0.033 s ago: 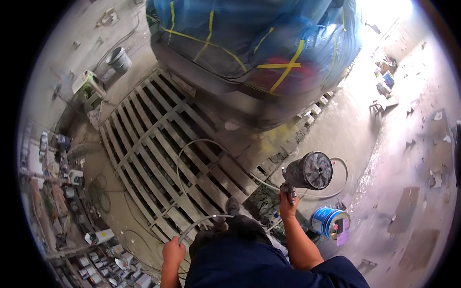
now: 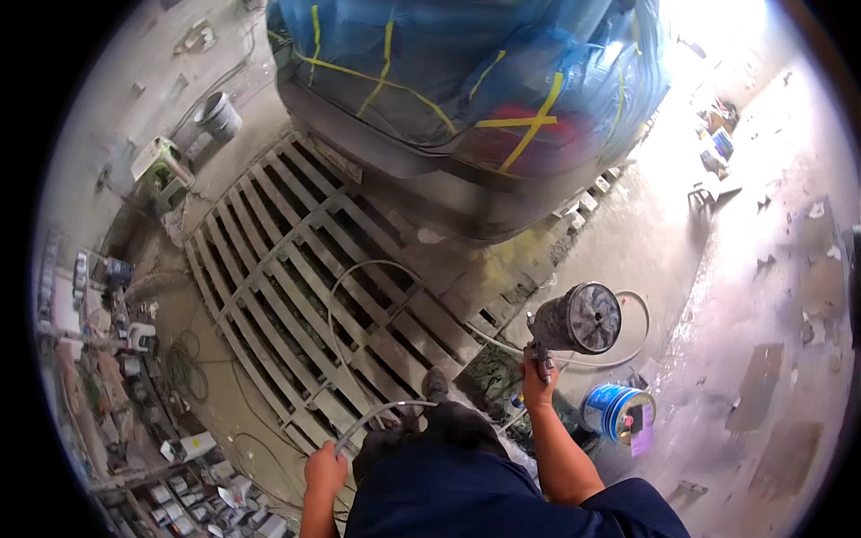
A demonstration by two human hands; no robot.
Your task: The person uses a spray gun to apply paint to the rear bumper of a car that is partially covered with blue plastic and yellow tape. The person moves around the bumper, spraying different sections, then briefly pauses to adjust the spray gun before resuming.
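My right hand (image 2: 538,386) is wrapped round the handle of a spray gun (image 2: 542,359). The gun's large dark cup (image 2: 578,320), topped by a round lid smeared with paint, sits above my fist. My left hand (image 2: 325,468) grips a pale air hose (image 2: 386,408), which arches from my fist toward my legs. Ahead stands the rear of a car (image 2: 404,184), its bumper bare and dark. Blue plastic film (image 2: 502,54) covers the upper body, held by strips of yellow tape (image 2: 535,125). The trigger finger is too small to make out clearly.
A slatted floor grating (image 2: 296,269) with dark gaps lies left of my feet, a hose loop (image 2: 336,305) across it. Near my right arm stands a blue paint can (image 2: 617,412). A grey bucket (image 2: 218,117) and cluttered shelves (image 2: 134,359) line the left; scraps litter the right.
The whole view has shifted very slightly, with the car a little further left. Both hands keep their hold on the spray gun and the air hose.
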